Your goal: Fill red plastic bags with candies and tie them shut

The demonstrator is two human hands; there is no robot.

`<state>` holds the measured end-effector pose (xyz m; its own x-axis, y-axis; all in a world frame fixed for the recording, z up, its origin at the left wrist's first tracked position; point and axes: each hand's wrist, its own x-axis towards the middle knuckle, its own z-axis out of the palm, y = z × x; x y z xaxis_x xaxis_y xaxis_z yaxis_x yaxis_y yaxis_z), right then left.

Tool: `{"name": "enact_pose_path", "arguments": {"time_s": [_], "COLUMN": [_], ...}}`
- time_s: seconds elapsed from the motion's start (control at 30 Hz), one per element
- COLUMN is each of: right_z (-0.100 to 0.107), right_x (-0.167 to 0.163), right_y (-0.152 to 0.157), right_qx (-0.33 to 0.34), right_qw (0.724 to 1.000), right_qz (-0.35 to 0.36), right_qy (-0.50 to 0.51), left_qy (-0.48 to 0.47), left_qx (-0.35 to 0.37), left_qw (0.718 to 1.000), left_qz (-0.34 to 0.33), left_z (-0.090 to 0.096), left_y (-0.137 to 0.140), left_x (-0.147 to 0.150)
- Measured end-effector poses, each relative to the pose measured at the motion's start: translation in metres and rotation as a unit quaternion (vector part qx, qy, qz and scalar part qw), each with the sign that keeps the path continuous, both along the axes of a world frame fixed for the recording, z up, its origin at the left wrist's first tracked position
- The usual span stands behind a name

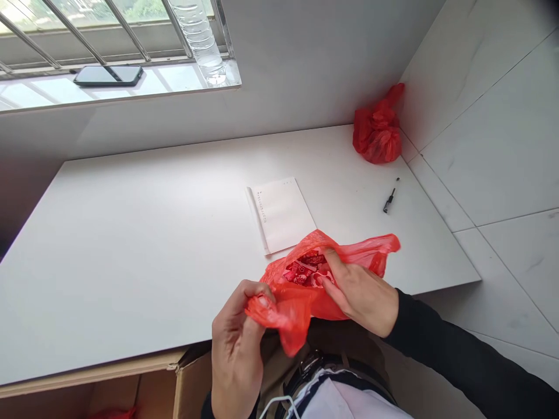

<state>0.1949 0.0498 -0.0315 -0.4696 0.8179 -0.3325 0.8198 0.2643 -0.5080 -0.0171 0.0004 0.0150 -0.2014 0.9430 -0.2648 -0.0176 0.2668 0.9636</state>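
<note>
A red plastic bag (329, 305) is held over the table's front edge, its mouth open towards me. Inside it lie several small red and pink printed packets (301, 272). My left hand (239, 343) is closed on a bunched handle of the bag, at its left side. At the bag's mouth, my right hand (364, 291) reaches in with thumb and forefinger apart, close to the packets. Its other fingers are mostly hidden. Just behind the bag lies a white notebook (283, 212) with a line of small print along its left side.
The white table (131, 250) spans the view. A tied red bag (378, 131) sits in the far right corner, with a black pen (388, 202) nearer. A phone (109, 75) and a water bottle (203, 46) are on the windowsill. Below left is a cardboard box (192, 381).
</note>
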Motion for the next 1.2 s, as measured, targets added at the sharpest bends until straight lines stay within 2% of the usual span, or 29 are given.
{"name": "enact_pose_path", "arguments": {"time_s": [0.07, 0.13, 0.23, 0.3, 0.43, 0.57, 0.73, 0.93, 1.07, 1.2], "right_z": [-0.002, -0.003, -0.004, -0.004, 0.000, 0.002, -0.003, 0.008, 0.016, 0.007], "right_x": [-0.003, -0.008, -0.020, -0.028, -0.037, -0.037, -0.047, -0.048, -0.048, -0.055], "right_y": [0.000, 0.001, 0.007, 0.012, 0.019, 0.021, 0.028, 0.030, 0.029, 0.032], "right_qx": [0.033, 0.026, -0.049, -0.070, -0.076, -0.078, -0.061, -0.011, 0.006, -0.023], "right_qw": [0.995, 0.993, 0.998, 0.997, 0.996, 0.995, 0.993, 0.996, 0.997, 0.995], "right_qz": [-0.020, 0.001, 0.026, 0.016, 0.005, 0.025, 0.023, 0.042, 0.076, 0.102], "right_qy": [0.088, 0.116, 0.024, -0.019, -0.038, -0.053, -0.097, -0.080, -0.032, -0.009], "left_qy": [-0.095, -0.129, -0.093, -0.068, -0.051, -0.080, -0.016, 0.056, -0.017, -0.044], "left_qx": [-0.009, -0.010, -0.013, -0.027, -0.019, -0.028, -0.075, -0.047, -0.061, -0.066], "left_qw": [0.995, 0.991, 0.994, 0.995, 0.996, 0.990, 0.991, 0.990, 0.989, 0.988], "left_qz": [0.012, 0.028, 0.059, 0.064, 0.065, 0.111, 0.110, 0.124, 0.131, 0.134], "left_z": [0.002, 0.001, -0.008, -0.016, -0.024, -0.018, -0.017, -0.031, -0.033, -0.029], "left_y": [0.002, 0.005, 0.009, 0.009, 0.004, -0.002, 0.000, -0.002, -0.007, -0.007], "left_x": [0.000, 0.003, 0.010, 0.014, 0.017, 0.020, 0.025, 0.013, 0.011, 0.015]}}
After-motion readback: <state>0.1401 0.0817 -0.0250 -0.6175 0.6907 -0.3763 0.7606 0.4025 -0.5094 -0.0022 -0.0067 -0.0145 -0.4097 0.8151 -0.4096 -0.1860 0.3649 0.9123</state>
